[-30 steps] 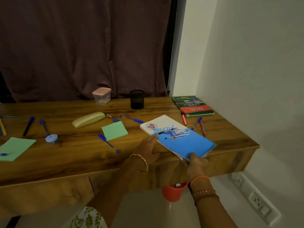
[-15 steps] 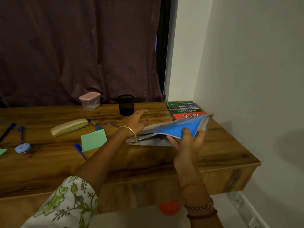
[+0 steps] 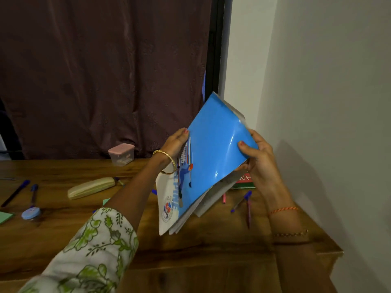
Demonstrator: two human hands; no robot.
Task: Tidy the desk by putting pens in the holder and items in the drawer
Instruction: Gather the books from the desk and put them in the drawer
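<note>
Blue notebook (image 3: 211,157) raised above desk (image 3: 190,250), tilted, probably for squaring pages before drawer. Left hand (image 3: 175,144) grips spine edge; right hand (image 3: 257,157) pinches far corner, thumb on cover.

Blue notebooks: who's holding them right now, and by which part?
Both hands hold the blue notebooks tilted above the desk. The left hand grips the left edge; the right hand pinches the right edge, thumb on the cover.

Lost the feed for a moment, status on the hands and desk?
Left hand and right hand hold blue notebook tilted above desk. Pens on desk. Nothing blocking.
</note>
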